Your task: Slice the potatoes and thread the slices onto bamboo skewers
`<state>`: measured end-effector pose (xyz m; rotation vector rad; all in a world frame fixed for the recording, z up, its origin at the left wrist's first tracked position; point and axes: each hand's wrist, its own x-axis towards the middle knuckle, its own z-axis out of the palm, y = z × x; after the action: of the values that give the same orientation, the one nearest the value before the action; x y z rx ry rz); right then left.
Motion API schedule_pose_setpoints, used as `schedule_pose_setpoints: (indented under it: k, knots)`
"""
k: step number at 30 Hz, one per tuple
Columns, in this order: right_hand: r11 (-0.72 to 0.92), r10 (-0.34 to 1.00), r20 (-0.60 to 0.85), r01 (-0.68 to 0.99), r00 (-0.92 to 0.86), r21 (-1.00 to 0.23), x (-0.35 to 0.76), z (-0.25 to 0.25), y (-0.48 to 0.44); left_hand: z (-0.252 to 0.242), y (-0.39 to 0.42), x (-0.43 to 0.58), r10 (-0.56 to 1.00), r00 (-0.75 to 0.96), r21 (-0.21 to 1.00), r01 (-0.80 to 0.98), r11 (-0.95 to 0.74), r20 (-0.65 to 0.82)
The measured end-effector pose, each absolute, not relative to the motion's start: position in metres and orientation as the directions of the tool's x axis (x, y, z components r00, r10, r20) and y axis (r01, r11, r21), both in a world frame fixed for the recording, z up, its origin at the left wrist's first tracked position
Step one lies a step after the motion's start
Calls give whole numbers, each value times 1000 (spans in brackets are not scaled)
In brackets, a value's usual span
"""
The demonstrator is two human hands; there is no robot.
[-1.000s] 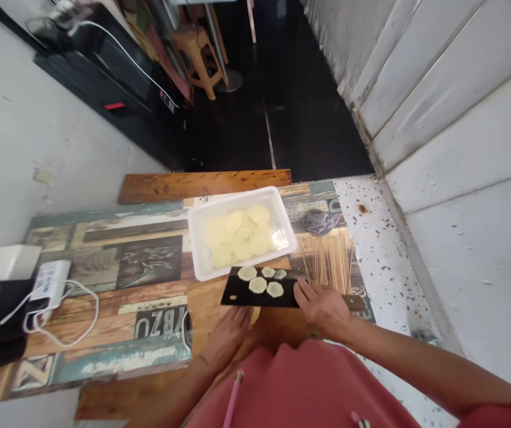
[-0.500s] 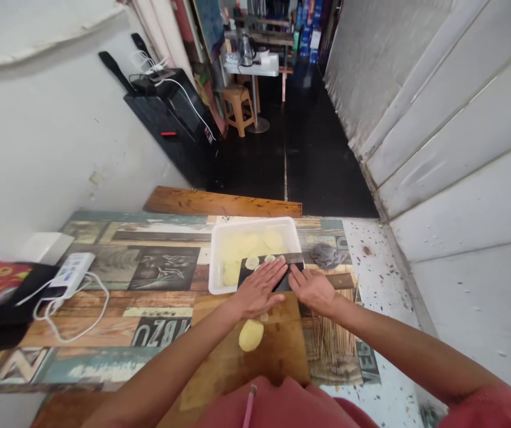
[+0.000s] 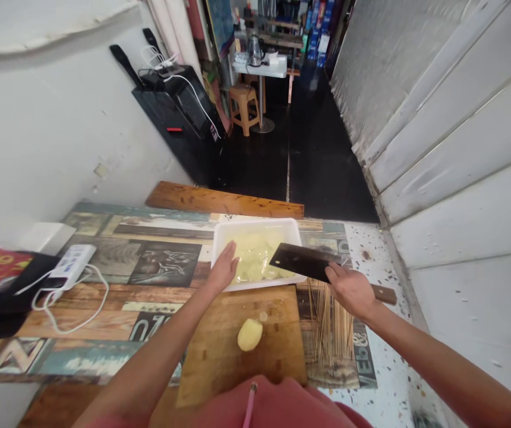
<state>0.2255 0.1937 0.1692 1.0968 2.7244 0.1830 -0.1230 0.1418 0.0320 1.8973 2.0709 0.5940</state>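
Note:
My right hand (image 3: 352, 291) grips a cleaver (image 3: 302, 260) where the dark blade meets the wooden handle. The blade points left, its front end over the right side of a white plastic tub (image 3: 218, 238). Pale yellow potato slices (image 3: 255, 252) lie in the tub in what looks like water. At the tub's left side my left hand (image 3: 223, 270) is open, fingers stretched out over the rim and holding nothing. A peeled potato (image 3: 250, 334) rests on the wooden cutting board (image 3: 211, 362) in front of me, with a small pale scrap (image 3: 263, 317) beside it.
Bamboo skewers (image 3: 330, 324) lie spread right of the board, under my right hand. A white power strip (image 3: 72, 266) with its cable sits at the left of the table. Beyond the table's far edge is a wooden plank (image 3: 224, 201). A white wall (image 3: 473, 220) rises at the right.
The cleaver has moved off the tub's near edge to the right, in my right hand. My left hand has left the blade for the tub's left side. Slices on the blade are gone.

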Motion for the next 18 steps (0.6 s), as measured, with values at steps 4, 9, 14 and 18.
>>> schedule_pose_setpoints:
  k: [4,9,14,18]
  knots:
    - [660,724,-235,750,-648,-36,236,172,149,53,69,-100,926,276,372,856,-359,259]
    - [678,602,-459,722,-653,-139,221,157,80,53,-25,-66,743,660,317,686,-655,108]
    - [696,545,-470,688,-694,-208,205,140,51,41,-38,-54,840,540,262,818,-512,-47]
    - [738,523,-429,643,-737,-204,200,137,48,31,-37,-51,852,504,248,852,-462,-143]
